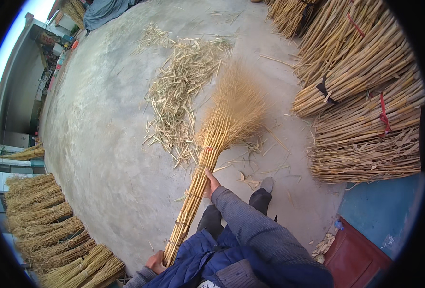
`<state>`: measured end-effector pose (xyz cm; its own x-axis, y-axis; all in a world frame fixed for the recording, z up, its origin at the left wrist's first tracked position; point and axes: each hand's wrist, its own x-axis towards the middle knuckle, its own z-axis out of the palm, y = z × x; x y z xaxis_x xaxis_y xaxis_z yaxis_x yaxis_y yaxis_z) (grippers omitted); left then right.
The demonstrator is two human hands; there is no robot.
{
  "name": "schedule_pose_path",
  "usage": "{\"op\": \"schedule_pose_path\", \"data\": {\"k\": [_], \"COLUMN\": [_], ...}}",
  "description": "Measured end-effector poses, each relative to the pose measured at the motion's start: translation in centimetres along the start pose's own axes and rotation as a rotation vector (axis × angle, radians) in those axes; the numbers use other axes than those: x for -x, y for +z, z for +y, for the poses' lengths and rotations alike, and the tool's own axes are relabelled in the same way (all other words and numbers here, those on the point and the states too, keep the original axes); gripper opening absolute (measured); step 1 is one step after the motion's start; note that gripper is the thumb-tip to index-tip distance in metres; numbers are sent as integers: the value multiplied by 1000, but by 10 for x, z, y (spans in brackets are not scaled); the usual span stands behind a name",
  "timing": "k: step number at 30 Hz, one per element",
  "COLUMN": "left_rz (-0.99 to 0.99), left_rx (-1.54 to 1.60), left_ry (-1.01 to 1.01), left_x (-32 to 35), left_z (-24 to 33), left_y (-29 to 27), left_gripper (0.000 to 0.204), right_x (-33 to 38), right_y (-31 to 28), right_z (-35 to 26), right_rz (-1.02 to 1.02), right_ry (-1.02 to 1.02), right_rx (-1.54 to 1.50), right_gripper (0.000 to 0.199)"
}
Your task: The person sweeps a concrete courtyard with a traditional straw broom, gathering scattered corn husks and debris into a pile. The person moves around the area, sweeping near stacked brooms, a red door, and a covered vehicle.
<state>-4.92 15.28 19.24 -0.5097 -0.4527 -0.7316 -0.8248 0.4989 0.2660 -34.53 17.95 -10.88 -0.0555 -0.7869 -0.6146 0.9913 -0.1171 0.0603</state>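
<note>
A long broom (193, 196) of bound straw stalks slants up and away from my body. Its bushy head (236, 108) fans out over the concrete and looks blurred toward the tip. Several thin bands circle the handle, with a red one just below the head. Around the handle's butt end, close to my body, my left hand (156, 262) is closed; some of its fingers are hidden. My right hand (211, 183) grips the handle farther up, below the red band, its fingers partly behind the stalks.
Loose dry husks (183, 91) lie heaped on the concrete floor (102, 144) beside the broom head. Tied stalk bundles (361, 91) are stacked at the right, above a blue surface (385, 206) and a dark red panel (356, 254). A row of finished-looking brooms (49, 225) lies at lower left.
</note>
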Motion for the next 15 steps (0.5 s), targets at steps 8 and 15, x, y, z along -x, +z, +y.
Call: {"op": "schedule_pose_path", "data": {"k": [8, 15], "left_rz": [-20, -100], "left_rx": [322, 300], "left_ry": [109, 2], "left_x": [46, 90], "left_z": [-180, -286], "left_y": [-41, -48], "left_gripper": [46, 43], "right_x": [-66, 5], "right_y": [68, 89], "right_z": [154, 234], "right_rz": [9, 130], "right_ry": [-68, -43], "right_rx": [-108, 133], "right_gripper": [31, 44]}}
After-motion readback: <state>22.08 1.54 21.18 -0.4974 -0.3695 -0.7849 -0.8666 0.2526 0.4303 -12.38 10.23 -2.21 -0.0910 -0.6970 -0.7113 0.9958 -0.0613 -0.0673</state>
